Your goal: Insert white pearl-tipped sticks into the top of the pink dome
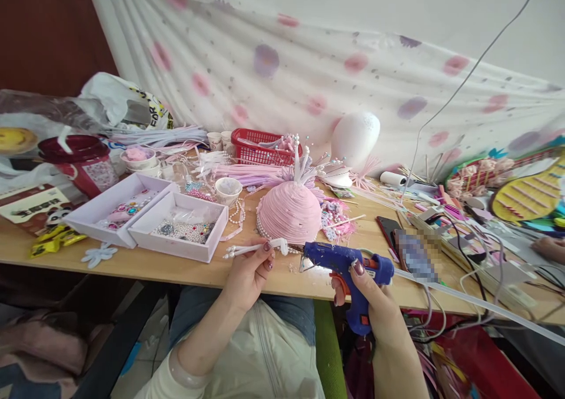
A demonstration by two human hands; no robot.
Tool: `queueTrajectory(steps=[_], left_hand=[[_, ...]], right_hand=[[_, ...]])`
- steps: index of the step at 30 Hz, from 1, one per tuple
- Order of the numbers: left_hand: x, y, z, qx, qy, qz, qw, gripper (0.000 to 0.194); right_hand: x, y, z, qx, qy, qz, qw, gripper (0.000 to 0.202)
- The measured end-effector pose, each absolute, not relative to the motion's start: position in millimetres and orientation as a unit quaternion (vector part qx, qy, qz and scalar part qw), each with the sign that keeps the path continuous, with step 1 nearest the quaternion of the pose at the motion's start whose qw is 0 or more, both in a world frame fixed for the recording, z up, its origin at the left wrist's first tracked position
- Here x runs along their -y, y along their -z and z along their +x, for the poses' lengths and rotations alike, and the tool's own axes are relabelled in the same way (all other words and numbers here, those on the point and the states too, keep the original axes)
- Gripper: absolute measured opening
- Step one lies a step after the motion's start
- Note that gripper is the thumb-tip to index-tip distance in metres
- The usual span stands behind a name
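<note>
Between the fingertips of my left hand (249,275) is a white stemmed piece (279,245), its bead-tipped stems pointing left. My right hand (375,293) is wrapped round the handle of a blue glue gun (335,256), whose nozzle points left at the curled end of the white piece. Whether the nozzle touches it I cannot tell. A clear glue stick (477,306) runs out of the gun's back to the right. Just behind both hands a pink dome (289,212) stands on the table, with white beaded stalks (302,162) rising behind its top.
White boxes of beads (179,225) lie left on the table (176,268). Behind are a red basket (260,146) and a white foam head (355,139). Phones (391,234), a power strip (481,269) and cables lie right. Another person's hand (549,249) shows at the right edge.
</note>
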State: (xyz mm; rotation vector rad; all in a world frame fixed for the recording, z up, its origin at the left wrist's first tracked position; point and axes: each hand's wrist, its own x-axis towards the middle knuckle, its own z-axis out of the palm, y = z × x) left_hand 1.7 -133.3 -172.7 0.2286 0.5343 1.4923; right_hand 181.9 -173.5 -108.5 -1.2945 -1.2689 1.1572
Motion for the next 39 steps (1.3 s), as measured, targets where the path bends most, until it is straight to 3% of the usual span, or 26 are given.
queueTrajectory(steps=[23,27,32,39], left_hand=[[135.2,172.8,6.0,-0.266,-0.673,0.095,0.684,0.039],[135.8,172.6,4.0,-0.28,-0.668,0.1,0.682,0.037],[137.0,169.1,0.0,-0.303,-0.67,0.101,0.67,0.038],[136.6,166.0,-0.5,-0.329,-0.659,0.169,0.655,0.036]], right_hand=[[176.9,104.8,177.4,0.566,-0.49,-0.481,0.455,0.047],[166.4,106.9,189.3,0.585,-0.431,-0.479,0.492,0.05],[119.8,103.8,247.3,0.477,-0.197,-0.645,0.563,0.052],[54.2,120.4,323.0,0.468,-0.093,-0.805,0.353,0.052]])
